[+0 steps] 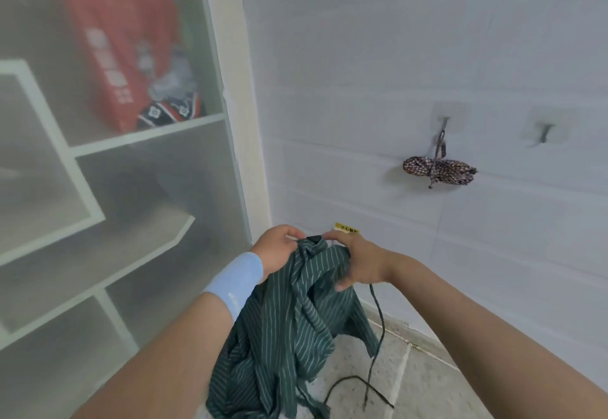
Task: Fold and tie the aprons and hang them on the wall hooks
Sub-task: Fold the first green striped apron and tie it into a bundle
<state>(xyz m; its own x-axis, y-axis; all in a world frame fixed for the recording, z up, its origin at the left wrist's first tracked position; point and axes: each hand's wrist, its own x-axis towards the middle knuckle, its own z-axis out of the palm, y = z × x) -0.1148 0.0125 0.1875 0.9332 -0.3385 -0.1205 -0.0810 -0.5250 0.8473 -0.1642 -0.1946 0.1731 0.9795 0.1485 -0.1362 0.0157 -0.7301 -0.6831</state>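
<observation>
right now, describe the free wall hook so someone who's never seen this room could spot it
Look at the white tiled wall on the right, where two clear stick-on pads with dark metal hooks sit side by side. It is the right-hand hook, bare, while the left-hand hook carries a tied brown checked apron bundle.

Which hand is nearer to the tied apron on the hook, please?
Right. The right hand is below and left of the tied apron; the left hand lies farther left. Both grip the green apron.
</observation>
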